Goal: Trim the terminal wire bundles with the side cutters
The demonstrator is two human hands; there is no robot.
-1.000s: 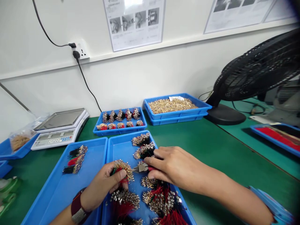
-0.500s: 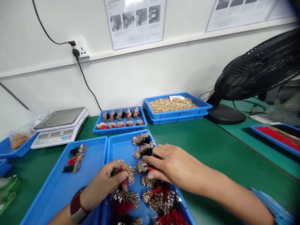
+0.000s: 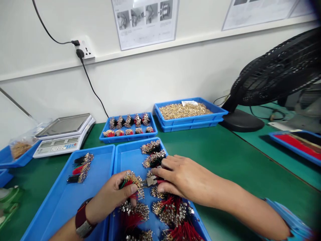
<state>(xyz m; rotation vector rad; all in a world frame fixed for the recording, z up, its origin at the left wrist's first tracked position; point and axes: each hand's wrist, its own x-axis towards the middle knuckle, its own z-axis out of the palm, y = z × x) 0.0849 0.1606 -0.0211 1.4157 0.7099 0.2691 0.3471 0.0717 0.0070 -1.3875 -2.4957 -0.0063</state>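
Note:
My left hand is closed round a bundle of wires with metal terminals, their gold and silver ends fanned toward the right; red and green insulation shows below. In my right hand is a pair of pliers with red handles, mostly covered by my fingers. The jaws touch or nearly touch the terminal ends; which, I cannot tell. Both hands are over the right blue tray, where more terminal-tipped bundles lie in red, black and green.
To the left, another blue tray holds a small row of wire bundles. Behind stand a scale, a blue tray of bundles and stacked trays of loose gold pieces. A black fan is at right.
Hands, bundle and pliers hold nearly the same position. The whole view has shifted slightly.

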